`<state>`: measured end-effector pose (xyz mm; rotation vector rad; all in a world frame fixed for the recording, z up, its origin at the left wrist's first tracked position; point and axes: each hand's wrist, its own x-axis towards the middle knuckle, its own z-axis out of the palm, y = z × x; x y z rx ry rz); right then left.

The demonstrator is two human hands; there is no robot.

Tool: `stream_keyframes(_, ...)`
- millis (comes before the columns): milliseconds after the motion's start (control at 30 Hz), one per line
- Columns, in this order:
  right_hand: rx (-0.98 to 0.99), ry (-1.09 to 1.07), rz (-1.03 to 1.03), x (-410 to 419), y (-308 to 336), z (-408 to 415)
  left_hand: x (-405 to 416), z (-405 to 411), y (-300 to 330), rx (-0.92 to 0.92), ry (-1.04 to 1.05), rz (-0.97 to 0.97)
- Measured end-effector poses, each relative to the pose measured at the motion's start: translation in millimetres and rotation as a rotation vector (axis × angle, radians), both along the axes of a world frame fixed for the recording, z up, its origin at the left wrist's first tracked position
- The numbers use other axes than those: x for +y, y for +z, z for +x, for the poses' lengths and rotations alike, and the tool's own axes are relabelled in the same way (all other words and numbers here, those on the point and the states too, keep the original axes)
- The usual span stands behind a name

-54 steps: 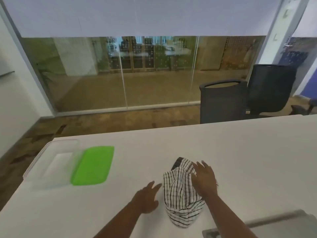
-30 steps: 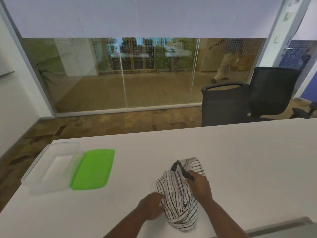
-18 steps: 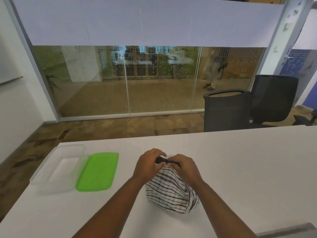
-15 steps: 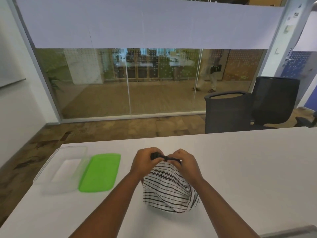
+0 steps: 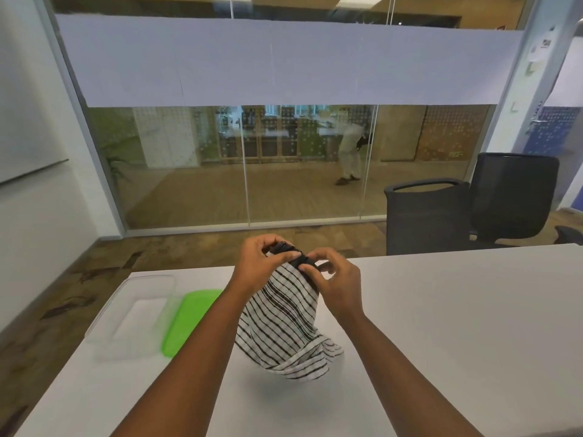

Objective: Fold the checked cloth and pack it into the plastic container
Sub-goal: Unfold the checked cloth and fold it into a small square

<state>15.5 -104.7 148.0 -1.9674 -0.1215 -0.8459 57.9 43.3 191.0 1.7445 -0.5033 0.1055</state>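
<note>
Head view, looking down over a white table (image 5: 441,310). At the table's left end sits the plastic container (image 5: 132,316), clear, open-topped, with nothing visible in it; motion blur softens its rim. Its green lid (image 5: 189,320) lies flat on the table just beside it, on its right, the two edges touching or nearly so.

Checked cloth (image 5: 284,323): white with dark lines, held up above the table, bunched at the top where a dark edge shows, the rest hanging loose in a pouch with a shadow under it on the tabletop. It is not in the container.

Left hand (image 5: 258,266): fingers curled, thumb and forefinger pinching the dark top edge of the cloth. Right hand (image 5: 334,279): thumb and fingertips closed on the same edge just beside the left, other fingers loosely bent.

Beyond the table stands a dark office chair (image 5: 473,209), then a glass wall with a person walking past behind it.

Change against 1.8 s ago: then the cloth lay crumpled on the table, the right hand flat on it, the left hand open beside it. By 0.5 s ago both hands had gathered the top edge. Now the cloth is lifted higher, its lower end off the surface. Container and lid are unmoved on the table.
</note>
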Motion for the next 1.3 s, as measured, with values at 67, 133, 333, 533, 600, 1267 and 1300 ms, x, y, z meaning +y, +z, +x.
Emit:
stream_keyframes(67, -0.028, -0.002, 0.005, 2.4, 1.3, 0.5, 4.2, -0.8, 6.3, -0.020, 0.018, 0.013)
stream_keyframes(133, -0.039, 0.023, -0.005, 4.2, 1.2, 0.4, 8.1, -2.6, 11.3, -0.043, 0.026, 0.036)
stream_keyframes(333, -0.002, 0.127, 0.007, 8.2, -2.4, 0.6, 15.2, -6.2, 23.0, -0.121, 0.061, 0.096)
stream_keyframes(533, 0.143, 0.208, -0.056, 8.9, -8.0, 4.0, 21.1, -5.3, 28.7, -0.179, 0.087, 0.078)
stream_keyframes(600, 0.227, 0.255, -0.067, 9.2, -12.3, 4.1, 24.8, -4.2, 31.2, -0.179, 0.077, 0.062)
stream_keyframes(1267, 0.660, 0.154, -0.309, -38.0, -64.3, 5.5, 73.0, 4.6, 78.5, -0.320, 0.318, -0.155)
stream_keyframes(1300, 0.672, 0.141, -0.312, -41.8, -66.6, 5.3, 75.4, 4.6, 79.9, -0.315, 0.329, -0.171)
